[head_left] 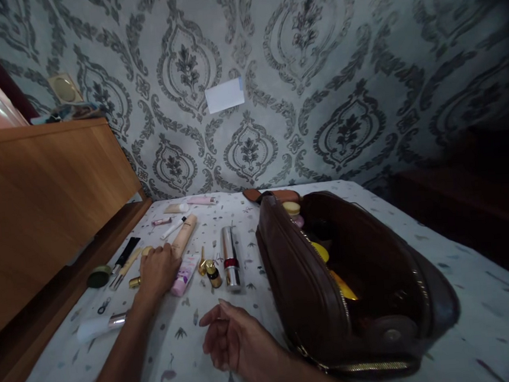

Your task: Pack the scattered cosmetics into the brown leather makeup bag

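My left hand (157,272) rests knuckles-up on the patterned sheet (477,290), fingers curled over a small gold-capped item beside a beige tube (184,235); whether it grips anything I cannot tell. A pink tube (184,275) lies just right of it. My right hand (236,341) hovers low and relaxed, fingers apart and empty, left of an open brown leather pouch (307,281). Inside the pouch are yellow items (343,287) and a small jar (291,208). A silver cylinder with a red band (230,257) and a small gold-capped bottle (213,273) lie between the hands and the pouch.
More cosmetics lie scattered at left: a black tube (126,253), a round dark compact (98,276), a white bottle (99,327), a white pencil (173,228). A wooden board (36,198) stands along the left. The patterned wall carries a white card (225,95).
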{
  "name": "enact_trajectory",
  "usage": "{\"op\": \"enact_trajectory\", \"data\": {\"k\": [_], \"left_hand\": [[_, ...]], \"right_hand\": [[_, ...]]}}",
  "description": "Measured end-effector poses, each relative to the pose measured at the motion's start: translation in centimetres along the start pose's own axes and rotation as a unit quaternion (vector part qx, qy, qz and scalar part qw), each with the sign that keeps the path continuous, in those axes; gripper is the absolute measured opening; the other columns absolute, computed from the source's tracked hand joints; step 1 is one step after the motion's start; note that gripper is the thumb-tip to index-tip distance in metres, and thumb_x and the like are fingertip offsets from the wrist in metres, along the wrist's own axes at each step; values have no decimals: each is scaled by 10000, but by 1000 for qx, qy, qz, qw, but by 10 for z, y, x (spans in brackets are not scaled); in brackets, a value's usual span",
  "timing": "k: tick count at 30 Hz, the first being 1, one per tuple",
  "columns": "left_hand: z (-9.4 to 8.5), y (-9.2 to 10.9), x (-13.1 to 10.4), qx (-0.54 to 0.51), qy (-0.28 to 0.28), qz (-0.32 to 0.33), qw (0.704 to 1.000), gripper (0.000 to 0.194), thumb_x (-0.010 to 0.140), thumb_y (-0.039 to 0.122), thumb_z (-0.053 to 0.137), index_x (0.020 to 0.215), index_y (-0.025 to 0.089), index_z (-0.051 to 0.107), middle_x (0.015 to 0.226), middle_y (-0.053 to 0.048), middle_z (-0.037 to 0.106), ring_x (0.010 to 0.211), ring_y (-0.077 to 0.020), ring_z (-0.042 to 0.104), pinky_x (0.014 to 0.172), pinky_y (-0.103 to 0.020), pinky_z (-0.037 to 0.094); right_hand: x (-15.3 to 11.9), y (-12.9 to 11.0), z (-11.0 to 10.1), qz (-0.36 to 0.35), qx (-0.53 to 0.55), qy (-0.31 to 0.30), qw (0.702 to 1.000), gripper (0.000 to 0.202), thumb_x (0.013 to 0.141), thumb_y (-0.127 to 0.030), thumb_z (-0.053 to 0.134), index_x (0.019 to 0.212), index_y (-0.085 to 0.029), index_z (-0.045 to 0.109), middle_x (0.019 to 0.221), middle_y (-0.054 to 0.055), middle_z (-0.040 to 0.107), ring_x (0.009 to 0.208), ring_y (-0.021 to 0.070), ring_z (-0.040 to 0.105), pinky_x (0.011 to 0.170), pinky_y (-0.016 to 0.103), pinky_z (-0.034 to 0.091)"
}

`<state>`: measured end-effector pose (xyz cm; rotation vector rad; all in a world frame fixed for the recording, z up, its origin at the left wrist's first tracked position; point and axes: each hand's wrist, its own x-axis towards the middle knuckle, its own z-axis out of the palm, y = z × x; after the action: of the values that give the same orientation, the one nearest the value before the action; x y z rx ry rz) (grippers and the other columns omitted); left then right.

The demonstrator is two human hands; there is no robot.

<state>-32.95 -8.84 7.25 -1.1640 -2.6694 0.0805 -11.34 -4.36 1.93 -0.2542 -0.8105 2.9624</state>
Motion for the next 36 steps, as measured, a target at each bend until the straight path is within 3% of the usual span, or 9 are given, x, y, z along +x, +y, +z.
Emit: {"op": "enact_trajectory", "data": {"k": [14,19,26,32,36], "left_hand": [[-10,-5,0,-15,-51,-5,999,251,855,342,486,1008,176,595,962,-130,718,982,-295,633,766,-356,420],[-14,-11,11,-40,-28,13,999,262,917,352,417,980,194,617,1038,-113,706,1039,-295,601,832,-373,425],[-17,-9,78,-52,-16,21,998,308,922,242,406,1190,188,549,1238,-127,640,1147,-267,575,898,-365,436],[1,-4,144,-52,-43,24,997,428,895,239,487,1321,210,463,1341,-125,578,1189,-274,561,905,-370,461],[13,-3,180,-43,-38,26,998,450,925,265,512,1363,183,443,1343,-139,548,1185,-286,555,937,-453,474]], "right_hand": [[0,1,-1,-5,-2,-1,1000,523,803,-639,608,862,-120,641,631,41,669,465,100,564,500,233,318],[2,3,-2,-4,3,-1,1000,520,762,-637,636,849,-125,654,619,36,669,427,96,548,443,218,285],[7,1,-6,13,-5,-7,1000,553,772,-685,596,846,-139,647,602,31,666,426,104,560,450,215,327],[12,4,-14,21,-20,-9,1000,641,676,-755,629,849,-138,661,610,47,673,486,129,599,500,220,361],[19,9,-18,-15,-37,10,999,693,596,-774,675,788,-109,701,571,48,643,515,126,593,510,209,338]]}}
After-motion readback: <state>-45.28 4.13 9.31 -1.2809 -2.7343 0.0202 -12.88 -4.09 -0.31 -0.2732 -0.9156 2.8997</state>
